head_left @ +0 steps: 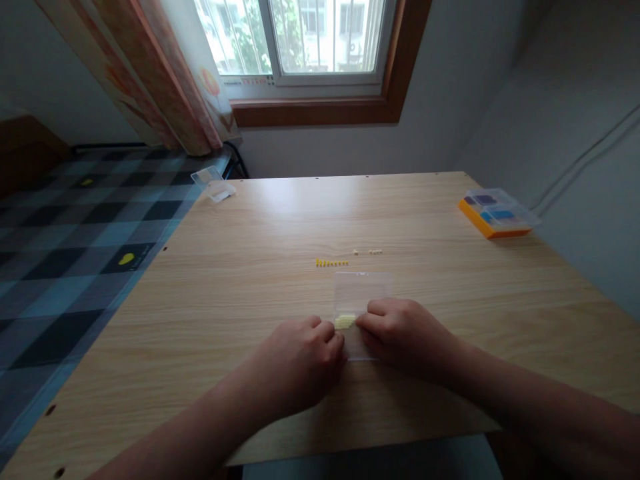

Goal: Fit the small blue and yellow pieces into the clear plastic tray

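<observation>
Broadly, the wooden table point(185, 320) extends on all sides of the clear plate point(365, 290). Well beyond this plate, an orange box point(475, 219) stands to its right and an open clear case point(221, 190) to its left. Your left hand point(313, 350) and right hand point(400, 330) are at the plate's near part, fingers drawn together at opposite ends of the pale yellow block point(345, 322), which lies over the plate; whether either clamps it, you cannot tell. Just past the plate's far edge run yellow bits point(332, 263) and, slightly farther, pale bits point(375, 252).
</observation>
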{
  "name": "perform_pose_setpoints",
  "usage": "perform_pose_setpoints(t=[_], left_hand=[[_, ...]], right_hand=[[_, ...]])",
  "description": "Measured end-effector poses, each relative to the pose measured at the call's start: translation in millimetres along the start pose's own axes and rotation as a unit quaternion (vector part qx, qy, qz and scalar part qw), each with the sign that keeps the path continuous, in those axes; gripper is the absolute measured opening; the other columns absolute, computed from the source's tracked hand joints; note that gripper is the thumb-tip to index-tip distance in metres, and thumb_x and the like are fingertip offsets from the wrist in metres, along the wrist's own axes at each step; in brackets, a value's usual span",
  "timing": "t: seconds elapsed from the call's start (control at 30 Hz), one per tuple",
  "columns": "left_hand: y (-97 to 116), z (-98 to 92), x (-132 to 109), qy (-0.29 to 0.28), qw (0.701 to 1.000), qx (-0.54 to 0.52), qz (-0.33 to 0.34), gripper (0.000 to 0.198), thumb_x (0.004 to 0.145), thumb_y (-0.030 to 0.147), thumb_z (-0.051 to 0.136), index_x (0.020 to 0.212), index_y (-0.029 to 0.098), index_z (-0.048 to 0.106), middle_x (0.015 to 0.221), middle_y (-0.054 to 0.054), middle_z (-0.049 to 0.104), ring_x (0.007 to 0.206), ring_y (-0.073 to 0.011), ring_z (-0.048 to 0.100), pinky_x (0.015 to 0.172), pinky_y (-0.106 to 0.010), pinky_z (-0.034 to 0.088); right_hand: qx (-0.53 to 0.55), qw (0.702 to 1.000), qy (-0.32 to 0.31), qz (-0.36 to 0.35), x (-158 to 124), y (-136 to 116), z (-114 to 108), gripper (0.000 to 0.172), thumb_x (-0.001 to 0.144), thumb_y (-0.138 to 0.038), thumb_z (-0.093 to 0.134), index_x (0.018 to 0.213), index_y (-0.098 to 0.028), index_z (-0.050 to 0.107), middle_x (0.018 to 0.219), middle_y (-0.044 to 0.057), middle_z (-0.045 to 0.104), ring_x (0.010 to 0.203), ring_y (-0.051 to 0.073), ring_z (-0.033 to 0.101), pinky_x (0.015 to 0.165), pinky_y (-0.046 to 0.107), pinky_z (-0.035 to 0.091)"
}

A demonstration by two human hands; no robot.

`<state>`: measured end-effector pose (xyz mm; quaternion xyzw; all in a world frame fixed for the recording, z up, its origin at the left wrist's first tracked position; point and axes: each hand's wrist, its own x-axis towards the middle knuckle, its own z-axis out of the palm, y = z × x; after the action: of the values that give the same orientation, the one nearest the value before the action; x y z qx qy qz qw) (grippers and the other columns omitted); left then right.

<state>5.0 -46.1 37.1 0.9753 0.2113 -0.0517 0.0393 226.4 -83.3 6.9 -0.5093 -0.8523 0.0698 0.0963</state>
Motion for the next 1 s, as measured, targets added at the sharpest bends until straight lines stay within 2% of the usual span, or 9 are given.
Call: perform_pose_setpoints(t=[0.2, 0.5, 0.67, 0.9, 1.0], left_hand=[[3.9, -0.1, 2.6, -0.001, 1.000, 0.015, 0.006, 0.012, 0.089, 0.009, 0.058, 0.086, 0.015, 0.068, 0.080, -0.006, 0.067, 0.064, -0.0207, 0.058, 0.056, -0.034, 0.051], [6.4, -3.9, 4.9, -0.038, 0.999, 0.034, 0.014, 0.018, 0.091, 0.010, 0.054, 0.094, 0.014, 0.070, 0.091, -0.008, 0.068, 0.071, -0.0233, 0.060, 0.061, -0.038, 0.056], [7.0, -4.3, 5.1, -0.043, 0.999, 0.011, 0.001, 0.018, 0.091, 0.010, 0.053, 0.094, 0.014, 0.070, 0.091, -0.008, 0.068, 0.074, -0.0237, 0.061, 0.064, -0.039, 0.057], [0.1, -1.8, 3.1, -0.023, 0.996, -0.070, -0.055, 0.014, 0.093, 0.018, 0.053, 0.095, 0.017, 0.067, 0.093, -0.007, 0.067, 0.079, -0.0227, 0.062, 0.071, -0.037, 0.056], [-2.2, -2.2, 3.2, -0.025, 0.996, -0.072, -0.053, 0.014, 0.093, 0.020, 0.053, 0.093, 0.017, 0.067, 0.094, -0.008, 0.067, 0.079, -0.0232, 0.063, 0.070, -0.038, 0.056]], right_hand=[[0.001, 1.000, 0.008, -0.005, 0.0, -0.2, 0.7, 0.016, 0.084, -0.008, 0.058, 0.072, -0.016, 0.064, 0.073, 0.005, 0.062, 0.060, 0.012, 0.037, 0.059, 0.030, 0.021], [-0.002, 1.000, 0.002, -0.004, 3.0, -1.0, -0.5, 0.016, 0.085, -0.008, 0.059, 0.072, -0.015, 0.064, 0.072, 0.005, 0.062, 0.059, 0.012, 0.035, 0.057, 0.029, 0.019], [-0.005, 1.000, -0.002, -0.005, 2.0, -0.9, -0.6, 0.016, 0.085, -0.008, 0.059, 0.073, -0.015, 0.065, 0.073, 0.005, 0.062, 0.059, 0.012, 0.036, 0.057, 0.029, 0.020], [-0.006, 1.000, -0.001, -0.003, 1.8, -0.5, 0.3, 0.017, 0.087, -0.008, 0.058, 0.073, -0.016, 0.065, 0.074, 0.005, 0.062, 0.059, 0.013, 0.038, 0.057, 0.030, 0.021], [-0.006, 1.000, 0.003, -0.006, 2.2, -0.6, 0.6, 0.018, 0.086, -0.007, 0.057, 0.073, -0.016, 0.065, 0.074, 0.004, 0.062, 0.059, 0.012, 0.039, 0.057, 0.030, 0.022]])
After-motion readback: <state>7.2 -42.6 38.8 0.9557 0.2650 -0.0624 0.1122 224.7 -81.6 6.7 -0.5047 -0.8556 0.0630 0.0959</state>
